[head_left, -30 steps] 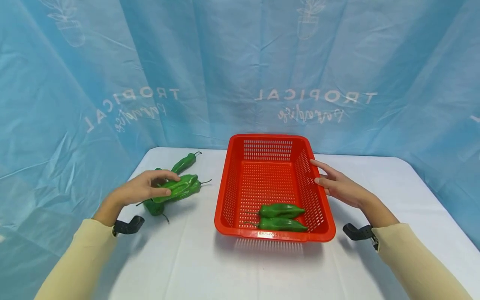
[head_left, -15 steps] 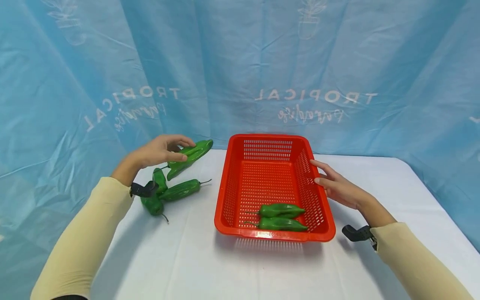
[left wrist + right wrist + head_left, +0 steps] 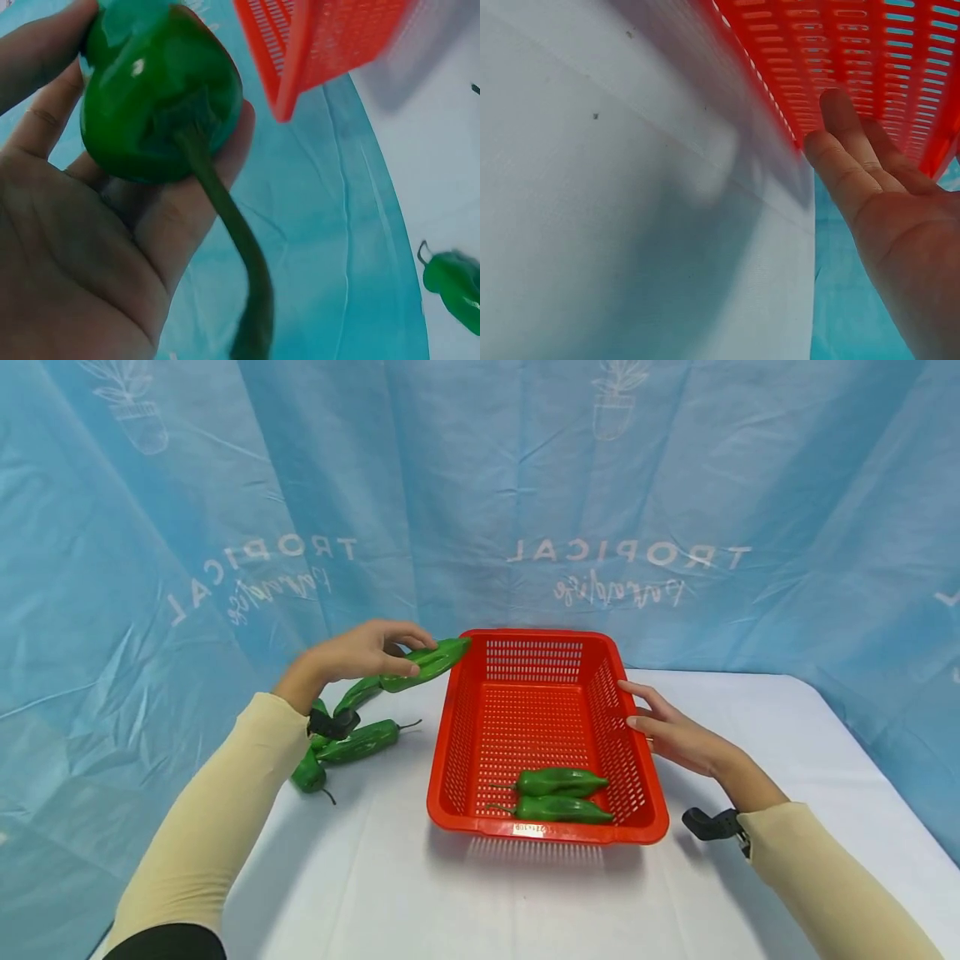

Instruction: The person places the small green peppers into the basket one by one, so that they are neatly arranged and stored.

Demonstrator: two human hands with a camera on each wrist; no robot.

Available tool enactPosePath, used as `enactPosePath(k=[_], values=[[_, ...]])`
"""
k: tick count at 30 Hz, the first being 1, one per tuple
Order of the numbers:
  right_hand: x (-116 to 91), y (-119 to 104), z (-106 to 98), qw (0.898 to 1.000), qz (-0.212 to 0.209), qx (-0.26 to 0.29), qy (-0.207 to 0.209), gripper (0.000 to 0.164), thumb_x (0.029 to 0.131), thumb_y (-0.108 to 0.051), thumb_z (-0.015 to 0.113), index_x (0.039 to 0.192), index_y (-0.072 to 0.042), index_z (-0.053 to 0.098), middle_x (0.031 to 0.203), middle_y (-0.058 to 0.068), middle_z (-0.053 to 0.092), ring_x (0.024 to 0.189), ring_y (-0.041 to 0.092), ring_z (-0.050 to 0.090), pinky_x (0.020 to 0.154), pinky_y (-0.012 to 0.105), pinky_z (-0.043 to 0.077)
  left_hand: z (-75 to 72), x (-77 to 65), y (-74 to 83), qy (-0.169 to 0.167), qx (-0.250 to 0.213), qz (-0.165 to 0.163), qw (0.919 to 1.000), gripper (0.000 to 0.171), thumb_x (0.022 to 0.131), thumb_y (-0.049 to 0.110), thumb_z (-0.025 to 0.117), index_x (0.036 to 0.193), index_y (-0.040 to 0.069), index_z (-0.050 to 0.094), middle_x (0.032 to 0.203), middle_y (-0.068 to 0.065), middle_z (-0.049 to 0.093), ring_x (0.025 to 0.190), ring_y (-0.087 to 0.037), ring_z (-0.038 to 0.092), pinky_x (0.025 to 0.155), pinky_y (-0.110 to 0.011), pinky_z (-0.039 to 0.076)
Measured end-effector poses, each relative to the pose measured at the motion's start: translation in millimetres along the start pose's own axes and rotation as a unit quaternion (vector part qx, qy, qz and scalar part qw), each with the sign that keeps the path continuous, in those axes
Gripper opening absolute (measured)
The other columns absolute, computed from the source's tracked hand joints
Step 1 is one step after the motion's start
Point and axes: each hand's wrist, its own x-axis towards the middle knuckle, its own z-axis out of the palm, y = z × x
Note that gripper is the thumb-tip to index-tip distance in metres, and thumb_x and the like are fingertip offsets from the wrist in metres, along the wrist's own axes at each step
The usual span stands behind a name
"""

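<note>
- Place type: curtained-off work area; building type indeterminable.
- Curtain: blue, mirrored "TROPICAL" print; hangs beyond left hand and right hand.
- Table: white surface beneath both hands, curtain along left, right and far sides.

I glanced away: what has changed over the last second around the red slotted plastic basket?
The left hand has carried a glossy elongated green pepper off the other peppers, forward and rightward toward the far left corner of the red slotted plastic basket, without letting go. The right hand at its right rim and the two peppers inside stayed put.
</note>
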Motion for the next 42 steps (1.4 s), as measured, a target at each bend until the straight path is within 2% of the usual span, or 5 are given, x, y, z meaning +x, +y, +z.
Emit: enactPosePath(k=[7,15,24,38,42], values=[[4.1,3.3,0.4,1.000,-0.005,0.017,-0.009,0.064,0.105,-0.019,0.043,0.158,-0.031,0.009,0.154,0.024,0.023,0.115,0.008,0.058,0.095,0.041,0.054,15.3,20.5,9.4,-0.012,0.001,0.016,0.9998,0.042,0.095,0.019,0.063,0.137,0.019,0.057,0.143,-0.011,0.055,0.125,-0.029,0.056,0.096,-0.048,0.051],[4.0,0.2,0.6,1.000,-0.003,0.003,-0.003,0.066,0.104,-0.021,0.045,0.158,-0.032,0.009,0.155,0.026,0.024,0.115,0.008,0.058,0.099,0.048,0.053,33.7,50.2,18.0,-0.018,-0.008,0.033,0.9993,0.041,0.094,0.019,0.064,0.135,0.020,0.058,0.140,-0.010,0.057,0.126,-0.028,0.055,0.094,-0.045,0.053],[9.3,1.0,-1.8,1.000,-0.019,-0.005,-0.010,0.065,0.104,-0.018,0.044,0.158,-0.028,0.009,0.156,0.025,0.024,0.117,0.006,0.056,0.095,0.035,0.054,52.1,77.0,27.3,-0.045,-0.029,0.053,0.9972,0.039,0.093,0.015,0.065,0.132,0.020,0.060,0.143,-0.003,0.055,0.141,-0.027,0.045,0.110,-0.049,0.044],[2.6,2.6,-5.3,1.000,-0.003,-0.002,-0.006,0.064,0.104,-0.020,0.044,0.156,-0.030,0.008,0.154,0.025,0.026,0.116,0.006,0.058,0.096,0.040,0.054,91.1,119.6,50.6,-0.102,-0.070,0.100,0.9873,0.037,0.093,0.007,0.065,0.130,0.012,0.061,0.138,-0.007,0.059,0.136,-0.024,0.052,0.103,-0.038,0.050],[2.2,3.6,-5.3,1.000,-0.001,-0.002,-0.011,0.065,0.104,-0.022,0.045,0.157,-0.029,0.007,0.155,0.027,0.027,0.117,0.005,0.058,0.098,0.042,0.053,102.3,126.2,50.2,-0.114,-0.084,0.097,0.9852,0.038,0.094,0.006,0.064,0.131,0.009,0.061,0.140,-0.009,0.058,0.136,-0.024,0.052,0.102,-0.037,0.050]])
